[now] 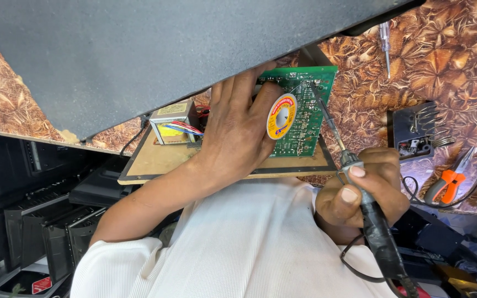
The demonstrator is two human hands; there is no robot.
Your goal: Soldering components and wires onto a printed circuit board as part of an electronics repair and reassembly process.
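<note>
My left hand lies over a green circuit board and grips a small yellow and red solder spool between thumb and fingers. My right hand grips a soldering iron by its black taped handle. The thin metal tip of the iron reaches up to the board's upper part, near the solder end. The circuit board rests on a wooden base board, and the fingertips of my left hand are hidden under a grey panel.
A large grey panel covers the top of the view. A small transformer with coloured wires sits on the wooden board. To the right lie a tester screwdriver, a black iron stand with a spring and orange-handled pliers. Black equipment cases stand at the left.
</note>
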